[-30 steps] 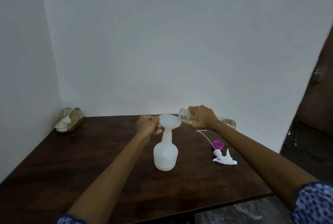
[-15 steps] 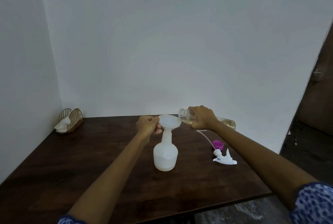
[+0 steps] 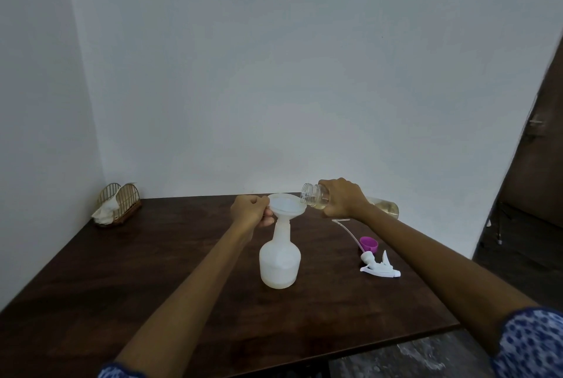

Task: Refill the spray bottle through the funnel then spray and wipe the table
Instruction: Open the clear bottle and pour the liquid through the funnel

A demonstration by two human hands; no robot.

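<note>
A translucent white spray bottle (image 3: pixel 279 259), round-bodied and narrow-necked, is stood upright on the dark wooden table (image 3: pixel 170 280). A white funnel (image 3: pixel 287 206) is seated in its neck and pinched at the rim by the left hand (image 3: pixel 250 210). A clear refill bottle (image 3: pixel 316 196) of pale liquid is gripped by the right hand (image 3: pixel 342 198), tipped over the funnel. The detached trigger head (image 3: pixel 377 265) lies right of the spray bottle.

White spray bottle (image 3: pixel 279 265), white funnel (image 3: pixel 286 206), purple cap (image 3: pixel 369 244), dark brown table (image 3: pixel 122 280), blue-and-white patterned sleeve (image 3: pixel 530 344).
</note>
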